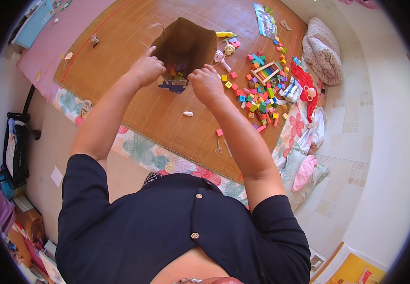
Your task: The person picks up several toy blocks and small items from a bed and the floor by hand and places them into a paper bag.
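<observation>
A brown paper bag (190, 39) lies over the mat with its mouth facing me, and its inside is dark. Several coloured blocks (176, 71) show at the lower part of its opening. Beneath them is a dark blue printed piece (173, 86), perhaps the bag's outer side. My left hand (146, 69) grips the bag's left edge, index finger pointing outward along it. My right hand (206, 83) holds the lower right edge with bent fingers. A thin handle cord (156, 25) curves out at the bag's upper left.
Many toy blocks (258, 97) are scattered right of the bag on the woven mat (176, 124), around a wooden rainbow-coloured frame toy (266, 72). Scissors (219, 146) and a small white object (188, 113) lie nearer me. A folded quilt (322, 51) rests by the right wall.
</observation>
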{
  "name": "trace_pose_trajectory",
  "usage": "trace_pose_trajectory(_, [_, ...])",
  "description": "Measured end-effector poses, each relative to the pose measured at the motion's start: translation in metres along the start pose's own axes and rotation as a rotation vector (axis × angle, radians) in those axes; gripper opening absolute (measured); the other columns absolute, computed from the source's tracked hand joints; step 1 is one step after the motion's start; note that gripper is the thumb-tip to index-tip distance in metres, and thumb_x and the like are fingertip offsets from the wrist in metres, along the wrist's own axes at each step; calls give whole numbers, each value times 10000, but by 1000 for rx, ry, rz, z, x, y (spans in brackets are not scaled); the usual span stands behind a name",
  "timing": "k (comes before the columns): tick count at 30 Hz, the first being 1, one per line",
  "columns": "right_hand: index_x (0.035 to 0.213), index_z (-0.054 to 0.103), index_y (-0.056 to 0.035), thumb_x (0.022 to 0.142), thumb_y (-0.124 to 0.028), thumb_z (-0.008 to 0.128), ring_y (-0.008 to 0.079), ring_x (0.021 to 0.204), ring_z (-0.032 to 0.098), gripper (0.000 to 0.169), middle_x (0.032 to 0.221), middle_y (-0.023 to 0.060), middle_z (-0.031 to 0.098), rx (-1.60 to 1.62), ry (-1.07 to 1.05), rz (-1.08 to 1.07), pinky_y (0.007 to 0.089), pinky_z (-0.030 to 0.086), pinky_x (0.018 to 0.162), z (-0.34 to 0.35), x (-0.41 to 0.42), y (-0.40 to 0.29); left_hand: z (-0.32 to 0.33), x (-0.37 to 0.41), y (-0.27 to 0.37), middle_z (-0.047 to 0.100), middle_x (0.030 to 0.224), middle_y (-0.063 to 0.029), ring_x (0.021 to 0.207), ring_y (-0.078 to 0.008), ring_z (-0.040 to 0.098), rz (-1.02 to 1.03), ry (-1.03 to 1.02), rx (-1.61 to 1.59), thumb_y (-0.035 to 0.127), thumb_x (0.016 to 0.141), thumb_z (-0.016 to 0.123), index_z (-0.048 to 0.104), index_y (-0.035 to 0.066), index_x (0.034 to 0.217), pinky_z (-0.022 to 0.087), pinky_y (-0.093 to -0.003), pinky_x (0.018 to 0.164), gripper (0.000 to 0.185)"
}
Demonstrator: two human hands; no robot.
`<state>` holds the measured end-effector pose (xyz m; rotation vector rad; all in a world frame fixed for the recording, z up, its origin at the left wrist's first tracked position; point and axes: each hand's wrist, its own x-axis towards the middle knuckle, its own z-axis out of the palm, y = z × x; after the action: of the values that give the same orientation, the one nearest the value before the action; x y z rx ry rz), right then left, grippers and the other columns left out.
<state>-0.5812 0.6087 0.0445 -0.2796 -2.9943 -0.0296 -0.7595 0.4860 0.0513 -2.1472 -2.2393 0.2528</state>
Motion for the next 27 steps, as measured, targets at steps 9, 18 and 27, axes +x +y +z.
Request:
trace_pose_trajectory(9, [1008, 572, -95, 766, -77, 553, 264, 1025, 510, 244, 1082, 99, 543, 281, 448, 74, 397, 363, 939, 5, -40, 8, 22, 4, 19, 488, 1236, -71, 1221, -214, 379, -31, 251, -121, 15, 772, 462, 576, 76, 984, 132, -444, 1090, 247])
trace_pose_trajectory(18, [1085, 531, -34, 733, -88, 617, 338, 1049, 482, 366, 1145, 171, 497, 561, -201, 693, 376, 416, 895, 141, -196, 40, 14, -21, 57, 452, 1258, -122, 1198, -261, 397, -231, 457, -400, -79, 734, 429, 467, 31, 1132, 230, -437, 1043, 414])
trace_pose_trajectory(27, [1128, 499, -87, 765, -89, 547, 326, 1071, 452, 366, 1200, 156, 442, 358, -345, 718, 405, 439, 863, 226, -231, 31, 20, 6, 155, 472, 1177, -154, 1067, -316, 483, -34, 364, -820, 1, 757, 546, 471, 33, 1153, 406, -376, 911, 404])
